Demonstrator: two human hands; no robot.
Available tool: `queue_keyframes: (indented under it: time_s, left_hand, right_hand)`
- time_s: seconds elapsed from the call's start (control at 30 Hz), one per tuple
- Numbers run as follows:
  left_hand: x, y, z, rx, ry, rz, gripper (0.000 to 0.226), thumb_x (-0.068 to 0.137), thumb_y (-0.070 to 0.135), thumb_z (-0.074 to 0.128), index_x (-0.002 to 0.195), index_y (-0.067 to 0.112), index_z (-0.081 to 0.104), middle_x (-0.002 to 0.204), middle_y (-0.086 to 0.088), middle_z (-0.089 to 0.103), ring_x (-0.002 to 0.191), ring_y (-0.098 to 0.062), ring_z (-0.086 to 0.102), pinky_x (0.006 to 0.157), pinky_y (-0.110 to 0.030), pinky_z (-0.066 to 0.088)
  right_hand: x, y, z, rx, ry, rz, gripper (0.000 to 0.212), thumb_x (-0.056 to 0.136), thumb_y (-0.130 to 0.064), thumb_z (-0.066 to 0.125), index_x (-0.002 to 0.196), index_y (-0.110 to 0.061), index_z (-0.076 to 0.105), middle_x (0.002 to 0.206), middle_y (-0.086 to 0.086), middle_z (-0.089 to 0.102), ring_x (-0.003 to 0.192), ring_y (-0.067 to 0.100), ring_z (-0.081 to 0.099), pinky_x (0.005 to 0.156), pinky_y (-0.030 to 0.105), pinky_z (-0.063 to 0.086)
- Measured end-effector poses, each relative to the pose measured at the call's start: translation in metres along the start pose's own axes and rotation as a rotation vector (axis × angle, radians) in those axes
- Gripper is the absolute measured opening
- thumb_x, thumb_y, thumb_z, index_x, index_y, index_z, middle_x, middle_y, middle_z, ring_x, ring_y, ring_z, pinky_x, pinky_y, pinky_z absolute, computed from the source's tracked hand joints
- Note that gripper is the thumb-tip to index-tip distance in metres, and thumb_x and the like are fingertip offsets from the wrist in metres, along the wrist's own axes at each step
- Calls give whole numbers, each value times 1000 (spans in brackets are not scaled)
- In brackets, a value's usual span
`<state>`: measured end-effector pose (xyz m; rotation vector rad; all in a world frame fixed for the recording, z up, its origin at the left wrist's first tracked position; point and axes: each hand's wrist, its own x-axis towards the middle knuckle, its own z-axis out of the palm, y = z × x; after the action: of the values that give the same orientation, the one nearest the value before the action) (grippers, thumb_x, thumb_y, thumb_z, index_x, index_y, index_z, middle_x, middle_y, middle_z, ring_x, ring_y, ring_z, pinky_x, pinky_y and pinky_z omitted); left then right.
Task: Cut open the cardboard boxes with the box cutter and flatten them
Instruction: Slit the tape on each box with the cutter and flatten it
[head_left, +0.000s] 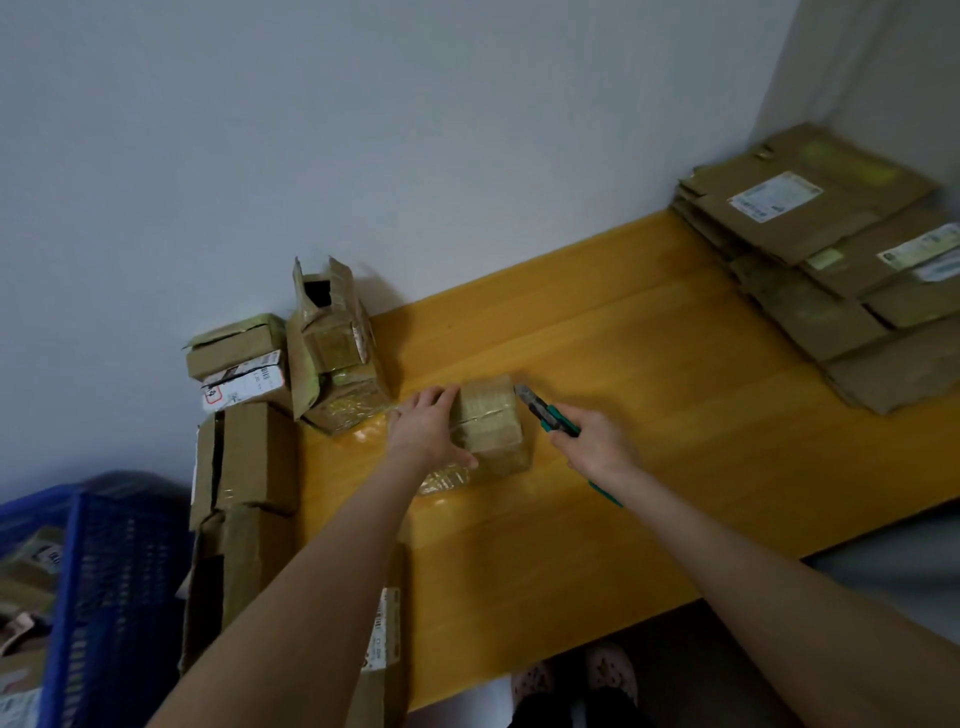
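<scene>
A small taped cardboard box (491, 426) sits in the middle of the yellow wooden table (649, 395). My left hand (423, 426) grips its left side, fingers over the far edge and thumb along the near edge. My right hand (597, 447) holds a green box cutter (548, 413), whose blade tip sits at the box's upper right corner. Several unopened and torn boxes (332, 353) stand stacked at the table's left end against the wall.
A pile of flattened cardboard (831, 260) lies at the table's far right. A blue plastic crate (114, 597) with more boxes stands lower left. Upright boxes (244, 462) lean at the table's left edge. My slippered feet (571, 675) show below the front edge.
</scene>
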<state>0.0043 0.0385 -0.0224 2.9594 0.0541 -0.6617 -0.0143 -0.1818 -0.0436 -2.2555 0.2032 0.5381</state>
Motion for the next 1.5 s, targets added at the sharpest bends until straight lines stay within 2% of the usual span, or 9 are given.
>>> queue_keyframes:
  time_s: [0.2, 0.33, 0.5, 0.77, 1.03, 1.13, 1.23, 1.37, 1.5]
  left_hand:
    - [-1, 1, 4, 14, 16, -3, 118, 65, 51, 83, 155, 26, 11, 157, 1, 21, 144, -26, 19, 115, -53, 27]
    - [-3, 1, 6, 26, 27, -7, 117, 67, 53, 81, 155, 27, 9, 158, 0, 20, 145, -27, 17, 116, -53, 24]
    - [-4, 2, 6, 28, 29, -9, 116, 69, 54, 79, 155, 26, 7, 158, 0, 18, 145, -28, 15, 117, -53, 21]
    - [-4, 3, 5, 37, 23, -17, 115, 69, 54, 79, 155, 26, 7, 158, -1, 18, 145, -29, 15, 116, -52, 24]
    - [-8, 4, -1, 28, 14, -61, 114, 68, 62, 76, 155, 28, 11, 156, -1, 23, 143, -29, 20, 110, -52, 34]
    - [-17, 5, -1, -44, 40, -196, 109, 67, 72, 69, 152, 25, 19, 150, -9, 31, 137, -34, 29, 106, -52, 37]
    - [-24, 6, -1, -111, 49, -306, 102, 73, 71, 64, 150, 18, 23, 150, -16, 30, 137, -36, 31, 105, -48, 37]
    - [-27, 5, 2, -207, -26, -329, 86, 80, 70, 58, 143, 17, 35, 145, -14, 37, 129, -33, 44, 99, -45, 43]
    - [-32, 4, 12, -531, -100, -328, 71, 84, 59, 62, 134, 11, 45, 131, -12, 54, 113, -28, 57, 91, -39, 51]
  right_hand:
    - [-2, 2, -5, -51, -21, -25, 48, 97, -33, 53, 143, -36, 41, 112, -3, 66, 64, 11, 50, 50, 25, 33]
    - [-2, 4, -7, -52, -68, -41, 51, 96, -31, 54, 145, -36, 40, 115, -3, 65, 73, 16, 54, 62, 27, 41]
    - [-12, 8, -10, -77, -102, -56, 50, 98, -29, 53, 145, -35, 38, 109, -3, 65, 61, 14, 50, 54, 26, 37]
    - [-23, 16, -5, -76, -124, -66, 52, 98, -27, 52, 147, -32, 35, 117, -2, 62, 66, 19, 55, 57, 31, 42]
    - [-29, 26, -18, 50, -82, -14, 44, 94, -24, 60, 137, -29, 52, 101, -1, 69, 78, 22, 67, 69, 38, 58]
    - [-27, 15, -16, 362, 39, 111, 41, 94, -20, 60, 134, -22, 51, 88, 3, 64, 68, 18, 62, 63, 31, 49]
    - [-20, -4, -6, 455, 4, 172, 33, 92, -8, 56, 124, -15, 50, 80, 8, 58, 69, 22, 55, 70, 38, 48]
    - [-20, -28, 23, 539, -33, 216, 26, 92, -2, 52, 116, -12, 49, 91, 14, 58, 78, 27, 57, 78, 43, 50]
    - [-19, -46, 54, 444, 30, 211, 26, 95, -9, 53, 120, -12, 46, 109, 11, 59, 95, 29, 61, 81, 42, 53]
